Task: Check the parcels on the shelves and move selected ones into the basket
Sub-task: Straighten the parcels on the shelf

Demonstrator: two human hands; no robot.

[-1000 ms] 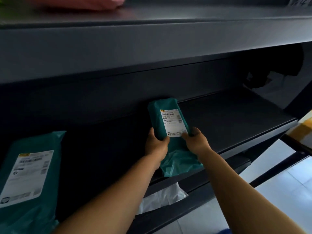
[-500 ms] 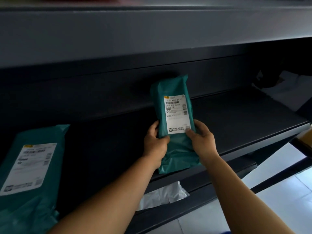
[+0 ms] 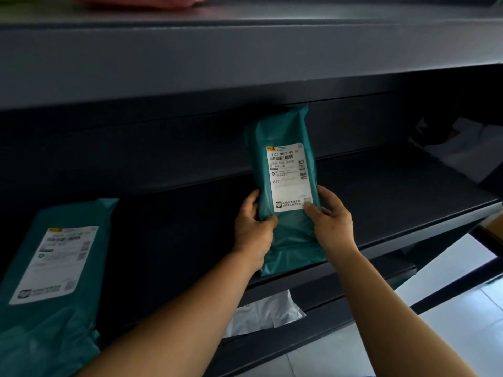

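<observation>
A narrow teal parcel (image 3: 283, 131) with a white shipping label stands upright over the front of the dark middle shelf (image 3: 394, 191). My left hand (image 3: 251, 232) grips its lower left edge, thumb on the front. My right hand (image 3: 330, 216) pinches the lower right edge, thumb on the label's corner. The label faces me. A second, larger teal parcel (image 3: 46, 270) with a label lies on the same shelf at the far left. No basket is in view.
The upper shelf (image 3: 245, 55) overhangs the parcel, with a pink parcel (image 3: 136, 0) on top. A white bag (image 3: 264, 314) shows on the shelf below. White and dark items (image 3: 462, 142) sit at the shelf's right end. Pale floor (image 3: 449, 322) lies at lower right.
Both hands have lifted the narrow teal parcel and tilted it upright, so its label now faces me fully. The large parcel at the left has stayed in place.
</observation>
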